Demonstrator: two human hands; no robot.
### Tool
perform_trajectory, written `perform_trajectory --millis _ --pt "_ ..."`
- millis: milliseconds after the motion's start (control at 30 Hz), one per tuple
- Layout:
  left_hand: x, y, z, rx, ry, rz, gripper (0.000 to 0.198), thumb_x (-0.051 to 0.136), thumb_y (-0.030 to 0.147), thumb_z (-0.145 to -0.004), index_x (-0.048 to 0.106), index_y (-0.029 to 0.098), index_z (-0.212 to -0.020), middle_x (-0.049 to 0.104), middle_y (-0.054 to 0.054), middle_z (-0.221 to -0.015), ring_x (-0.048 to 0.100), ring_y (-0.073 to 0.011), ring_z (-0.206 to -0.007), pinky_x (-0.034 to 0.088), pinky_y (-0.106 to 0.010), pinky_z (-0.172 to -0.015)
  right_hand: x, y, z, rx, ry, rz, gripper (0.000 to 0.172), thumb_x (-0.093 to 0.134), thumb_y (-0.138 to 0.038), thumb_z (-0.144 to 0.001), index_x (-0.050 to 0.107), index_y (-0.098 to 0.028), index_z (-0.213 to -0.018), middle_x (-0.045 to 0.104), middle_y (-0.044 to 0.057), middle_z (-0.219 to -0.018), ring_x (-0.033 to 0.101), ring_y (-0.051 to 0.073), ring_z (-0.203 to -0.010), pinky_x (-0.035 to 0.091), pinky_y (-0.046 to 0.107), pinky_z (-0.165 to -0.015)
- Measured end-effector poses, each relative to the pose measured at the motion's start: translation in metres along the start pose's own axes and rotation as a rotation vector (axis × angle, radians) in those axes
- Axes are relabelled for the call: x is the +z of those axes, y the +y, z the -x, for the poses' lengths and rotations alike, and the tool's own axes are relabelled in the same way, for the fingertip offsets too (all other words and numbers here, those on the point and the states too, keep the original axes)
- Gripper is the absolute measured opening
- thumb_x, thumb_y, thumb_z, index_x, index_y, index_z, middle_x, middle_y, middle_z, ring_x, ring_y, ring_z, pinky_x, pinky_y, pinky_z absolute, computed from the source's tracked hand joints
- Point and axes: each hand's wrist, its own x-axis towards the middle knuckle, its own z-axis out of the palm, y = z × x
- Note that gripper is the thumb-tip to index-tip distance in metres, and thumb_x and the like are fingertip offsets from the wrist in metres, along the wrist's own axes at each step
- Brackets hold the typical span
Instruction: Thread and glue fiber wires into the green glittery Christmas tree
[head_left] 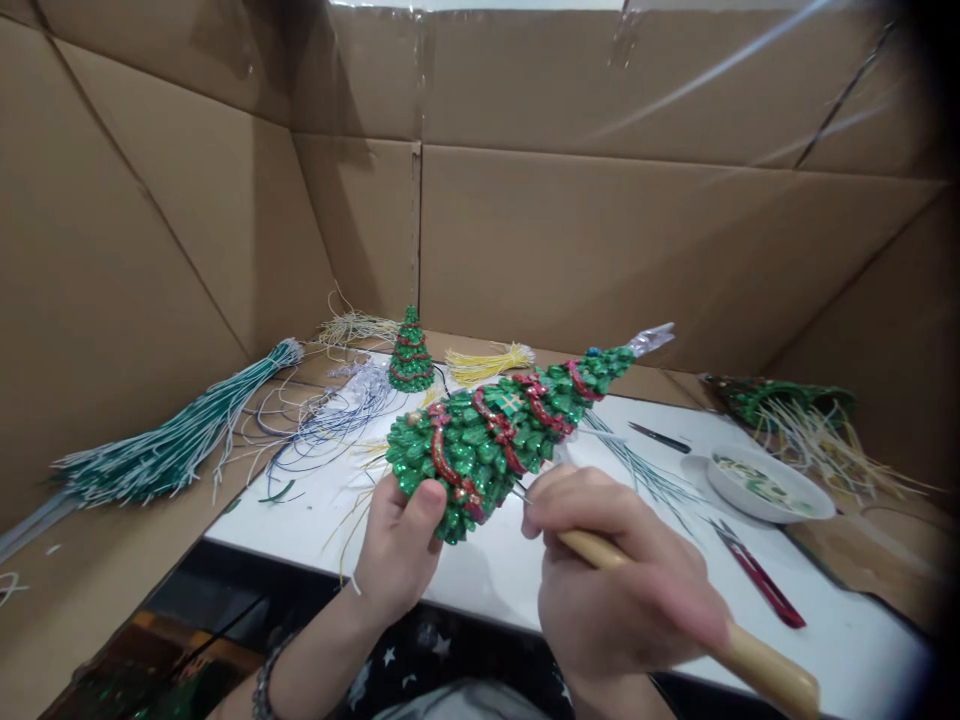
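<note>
A glittery green Christmas tree figurine (491,430) with red garlands is held tilted on its side above the white tabletop, its tip pointing up and right. My left hand (401,545) grips it at its wide base, thumb on the outside. A wooden-handled tool (750,655) is wrapped in my right hand (615,570). Its thin metal shaft reaches the underside of the tree; where the tip ends is hidden. Some clear plastic covers the tree's top.
Behind stands a smaller green tree (411,355). Bundles of green wires (187,435) and yellow wires (491,362) lie around. At right are a white bowl (806,508) with bits inside, red-handled snips (761,580) and a dark blade-like tool (660,437). Cardboard walls (637,250) enclose the table.
</note>
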Motion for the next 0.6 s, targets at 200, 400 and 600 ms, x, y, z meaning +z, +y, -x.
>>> perform_trajectory --millis 200,400,600 --pt "0.0003 0.0023 -0.0026 -0.013 0.056 0.019 0.053 0.081 0.048 -0.067 0.07 0.016 -0.108 0.076 -0.008 -0.078 0.073 -0.0272 -0.084 0.057 -0.039 -0.081 0.0077 0.0024 0.0015 0.049 0.101 -0.236 0.055 0.044 -0.064 -0.09 0.06 -0.019 -0.064 0.054 0.0 -0.052 0.057 0.015 -0.05 0.047 0.03 -0.049" --pt "-0.0035 -0.0001 0.0001 -0.002 0.026 0.028 0.047 0.074 0.048 -0.075 0.069 0.015 -0.109 0.076 -0.011 -0.085 0.072 -0.0271 -0.087 0.057 -0.039 -0.08 0.01 0.0041 -0.0017 0.039 0.103 -0.251 0.056 0.044 -0.067 -0.088 0.06 -0.019 -0.064 0.055 0.0 -0.054 0.056 0.014 -0.048 0.046 0.03 -0.047" --pt "0.0018 0.0049 -0.0013 -0.015 -0.01 -0.013 0.056 0.077 0.055 -0.068 0.07 0.015 -0.107 0.075 -0.011 -0.082 0.072 -0.0279 -0.085 0.058 -0.039 -0.077 0.0084 0.0012 -0.0044 0.047 0.063 -0.181 0.055 0.036 -0.061 -0.094 0.053 -0.019 -0.062 0.049 -0.001 -0.051 0.053 0.012 -0.046 0.042 0.028 -0.043"
